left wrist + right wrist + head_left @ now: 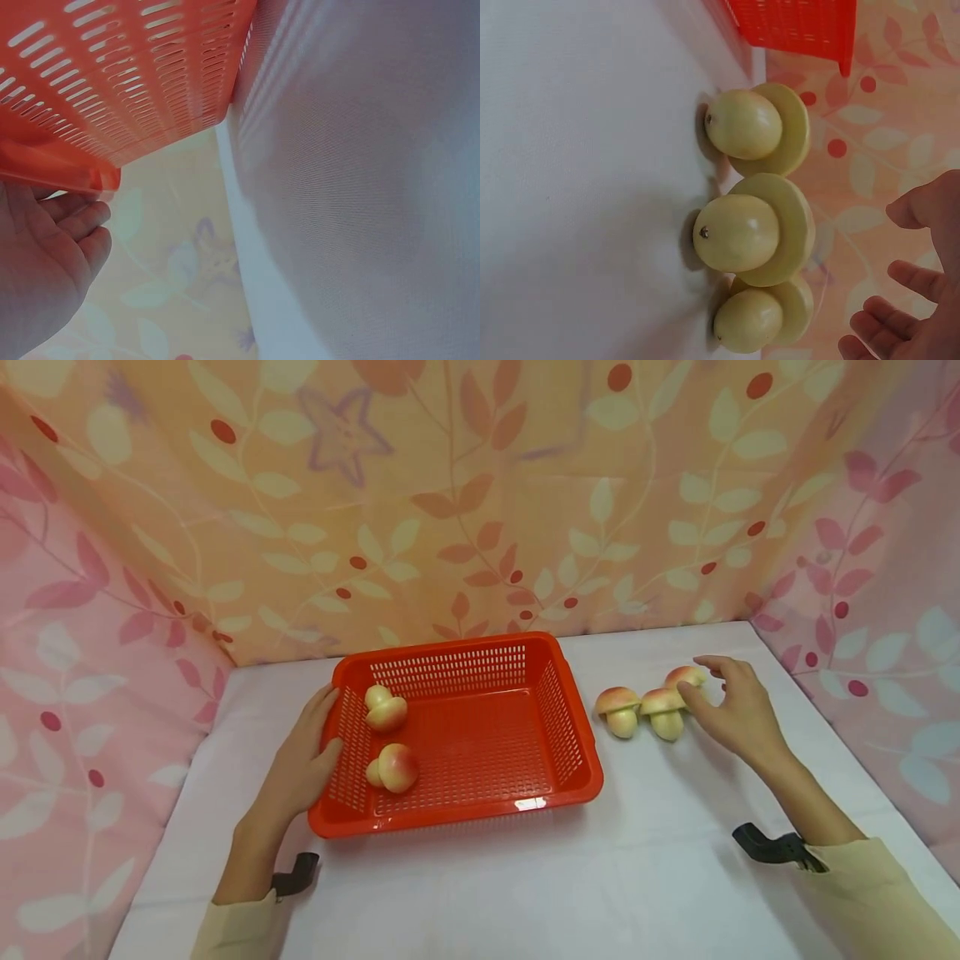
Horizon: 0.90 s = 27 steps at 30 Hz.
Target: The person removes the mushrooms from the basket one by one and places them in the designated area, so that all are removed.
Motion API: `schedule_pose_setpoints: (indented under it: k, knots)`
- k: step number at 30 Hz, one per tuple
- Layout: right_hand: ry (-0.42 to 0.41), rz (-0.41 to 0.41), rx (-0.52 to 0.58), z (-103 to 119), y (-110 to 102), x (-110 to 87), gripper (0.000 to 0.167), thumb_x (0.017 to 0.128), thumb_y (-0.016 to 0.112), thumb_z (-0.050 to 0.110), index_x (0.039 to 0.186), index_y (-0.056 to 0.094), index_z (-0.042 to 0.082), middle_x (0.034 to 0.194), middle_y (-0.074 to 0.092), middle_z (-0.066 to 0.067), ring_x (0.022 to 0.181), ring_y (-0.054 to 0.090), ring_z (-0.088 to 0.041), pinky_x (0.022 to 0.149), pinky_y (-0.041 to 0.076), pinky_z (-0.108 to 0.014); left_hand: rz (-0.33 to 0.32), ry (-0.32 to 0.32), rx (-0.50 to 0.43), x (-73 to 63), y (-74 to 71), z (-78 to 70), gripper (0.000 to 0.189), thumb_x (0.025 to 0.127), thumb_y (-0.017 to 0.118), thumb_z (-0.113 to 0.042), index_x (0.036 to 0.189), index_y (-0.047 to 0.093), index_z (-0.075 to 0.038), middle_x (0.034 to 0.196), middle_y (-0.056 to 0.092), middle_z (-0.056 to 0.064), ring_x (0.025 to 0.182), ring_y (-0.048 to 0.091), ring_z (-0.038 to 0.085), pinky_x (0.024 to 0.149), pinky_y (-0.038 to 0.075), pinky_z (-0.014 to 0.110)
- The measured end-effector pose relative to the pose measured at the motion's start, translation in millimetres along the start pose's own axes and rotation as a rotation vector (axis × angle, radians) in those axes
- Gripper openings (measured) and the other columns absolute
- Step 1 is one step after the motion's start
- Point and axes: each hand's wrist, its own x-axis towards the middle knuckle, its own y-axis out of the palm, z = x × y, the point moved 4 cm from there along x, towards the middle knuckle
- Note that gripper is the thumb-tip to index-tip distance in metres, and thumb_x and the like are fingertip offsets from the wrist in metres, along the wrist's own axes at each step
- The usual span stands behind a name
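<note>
While the left hand [296, 768] lies along the left side of the red basket [457, 815], the right hand [738, 714] hovers well to the basket's other side, above the white cloth [487, 893]. Nearest the right hand are three mushroom-shaped pieces, their blushed caps above pale stems: the rear mushroom [683, 676] lies just beside its thumb and forefinger in the head view, the middle mushroom [663, 710] sits a little nearer the person, and the left mushroom [618, 710] stands between that one and the basket, closest to the basket's right wall. The right wrist view shows a gap between these pieces and the right hand, whose thumb is spread well away from loosely extended fingers; it has hold of nothing. The left hand touches the rim, thumb reaching over it and fingers on the outer side, only slightly bent; whether it grips firmly or merely rests there, I cannot tell. Inside the basket, close to the left wall and so near the left hand, are two more pieces: the far mushroom [386, 710] and the near mushroom [395, 768], set apart from each other. Behind everything hangs a leaf-patterned curtain [525, 568].
</note>
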Motion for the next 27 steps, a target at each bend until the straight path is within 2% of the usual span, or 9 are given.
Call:
schedule_pose_setpoints:
  k: [5,14,20,27]
  knots:
    - [-0.023,0.035,0.021,14,3,-0.1,0.055,0.100,0.068,0.026,0.141,0.056,-0.008,0.138,0.055,-0.038,0.130,0.051,-0.053,0.101,0.043,-0.070,-0.005,-0.009,0.001,-3.1,-4.5,-0.3,0.071,0.099,0.050,-0.008,0.166,0.027,-0.003,0.176,0.022,0.016,0.160,0.026,0.046,0.125,0.027,0.073]
    - [-0.010,0.071,0.011,28,3,-8.4,0.054,0.101,0.067,0.029,0.142,0.057,-0.004,0.142,0.053,-0.035,0.134,0.048,-0.054,0.105,0.038,-0.075,0.016,-0.019,0.032,2.1,1.3,2.0,0.072,0.101,0.050,-0.011,0.168,0.025,-0.006,0.177,0.020,0.015,0.162,0.025,0.044,0.125,0.027,0.072]
    - [-0.063,0.080,0.004,39,6,-11.1,0.052,0.098,0.070,0.025,0.140,0.058,-0.004,0.136,0.058,-0.032,0.131,0.050,-0.051,0.103,0.041,-0.073,0.047,-0.066,0.037,-1.5,0.7,0.9,0.073,0.102,0.050,-0.012,0.169,0.021,-0.009,0.178,0.018,0.013,0.162,0.024,0.044,0.124,0.028,0.073]
    - [-0.109,0.105,-0.004,56,8,-10.4,0.054,0.096,0.074,0.023,0.140,0.058,-0.004,0.137,0.057,-0.031,0.129,0.051,-0.049,0.104,0.043,-0.074,0.037,-0.058,0.036,-1.4,-1.0,-1.9,0.073,0.101,0.050,-0.012,0.169,0.023,-0.008,0.178,0.019,0.015,0.161,0.026,0.045,0.124,0.029,0.074]
